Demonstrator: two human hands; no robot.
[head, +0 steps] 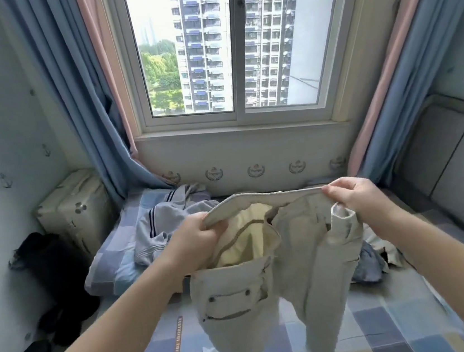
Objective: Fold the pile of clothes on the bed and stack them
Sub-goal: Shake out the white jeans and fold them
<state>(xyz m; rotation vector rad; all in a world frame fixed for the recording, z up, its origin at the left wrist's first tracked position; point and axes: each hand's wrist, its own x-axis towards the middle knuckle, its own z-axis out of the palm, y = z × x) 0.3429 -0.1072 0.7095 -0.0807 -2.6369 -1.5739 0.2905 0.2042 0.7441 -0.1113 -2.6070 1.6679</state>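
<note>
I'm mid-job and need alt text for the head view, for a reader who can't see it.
A person's left grip and right grip hold beige trousers up by the waistband, legs hanging over a checked bed. A crumpled grey striped garment lies behind on the bed, beneath a curtained window.

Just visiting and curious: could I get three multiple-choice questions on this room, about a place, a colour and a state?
1. Where is the crumpled grey striped garment? A windowsill; B checked blue bed; C floor.
2. The held cotton trousers are: A black; B beige; C red.
3. The trousers are: A folded; B lying flat; C hanging from both hands.
Answers: B, it lies on the bedding; B, pale beige cloth; C, left hand and right hand grip the waistband.
</note>
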